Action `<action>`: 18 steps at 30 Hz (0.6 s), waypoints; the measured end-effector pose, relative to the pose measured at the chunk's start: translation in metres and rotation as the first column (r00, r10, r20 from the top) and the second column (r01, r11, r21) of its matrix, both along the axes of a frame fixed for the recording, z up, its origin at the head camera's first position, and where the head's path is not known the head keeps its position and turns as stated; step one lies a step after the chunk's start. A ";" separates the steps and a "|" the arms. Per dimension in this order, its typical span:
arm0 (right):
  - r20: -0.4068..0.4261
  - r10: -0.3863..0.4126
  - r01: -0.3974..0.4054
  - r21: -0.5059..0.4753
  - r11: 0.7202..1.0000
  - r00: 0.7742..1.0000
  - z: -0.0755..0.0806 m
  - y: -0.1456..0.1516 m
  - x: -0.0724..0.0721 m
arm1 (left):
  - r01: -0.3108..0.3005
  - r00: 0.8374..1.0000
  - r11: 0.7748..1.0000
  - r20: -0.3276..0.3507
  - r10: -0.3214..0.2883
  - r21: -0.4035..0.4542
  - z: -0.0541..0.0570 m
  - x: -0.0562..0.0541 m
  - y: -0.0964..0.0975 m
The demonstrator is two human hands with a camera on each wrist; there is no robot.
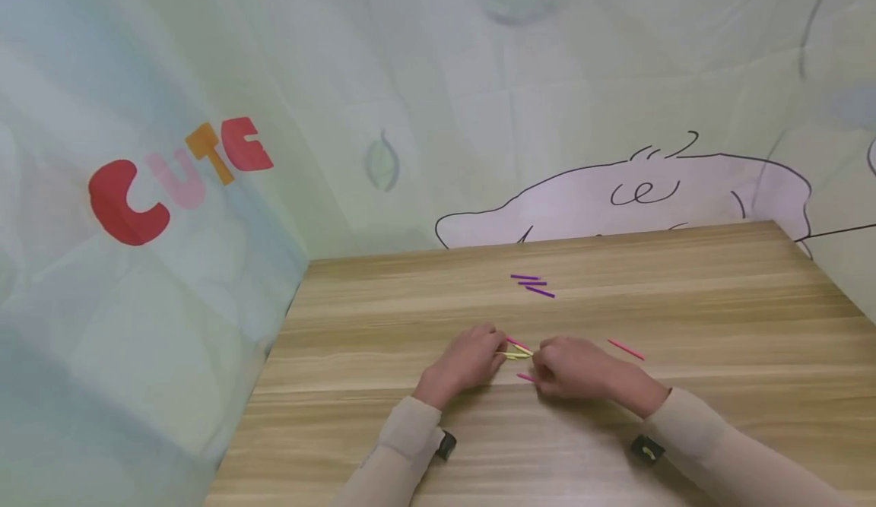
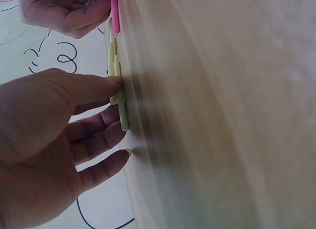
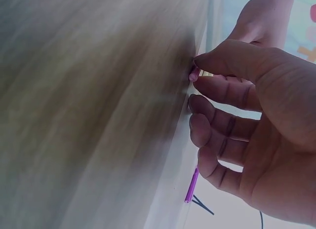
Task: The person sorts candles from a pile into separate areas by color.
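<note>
Yellow sticks (image 1: 516, 356): at least two, close together at table level between the hands; whether they touch one another along their length, I cannot tell.
Left hand (image 1: 472, 359): thumb and fingers pinch a yellow stick near its left end, little finger apart from it; a tight squeeze could roll so thin a stick out of line.
Right hand (image 1: 575, 369): thumb and forefinger pinch the lower pink stick (image 1: 525, 377), other fingers curled; gripped this near one end, it could swivel.
Hands together: near each other, not touching; a slip by either could probably knock the yellow group askew.
Upper pink stick (image 1: 515, 341): slants beside the yellow sticks, between both sets of fingertips, so a knuckle might nudge it.
Loose pink stick (image 1: 626, 350): alone beyond the right hand; a sweep of that wrist could brush it.
Purple sticks (image 1: 532, 283): three, well apart towards the back; little risk unless an arm reaches over.
Table (image 1: 383, 302): flat wood grain, looks smooth, so round sticks may roll.
</note>
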State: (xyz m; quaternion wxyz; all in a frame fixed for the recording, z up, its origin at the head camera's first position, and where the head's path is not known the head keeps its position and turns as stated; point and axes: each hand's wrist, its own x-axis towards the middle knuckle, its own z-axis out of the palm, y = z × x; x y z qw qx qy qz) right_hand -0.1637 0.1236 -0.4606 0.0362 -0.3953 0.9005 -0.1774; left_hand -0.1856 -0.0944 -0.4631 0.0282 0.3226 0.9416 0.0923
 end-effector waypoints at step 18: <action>-0.015 -0.042 0.042 0.002 0.999 0.999 -0.003 -0.001 0.003 | 0.002 1.000 1.000 0.016 -0.002 0.002 -0.002 -0.001 -0.001</action>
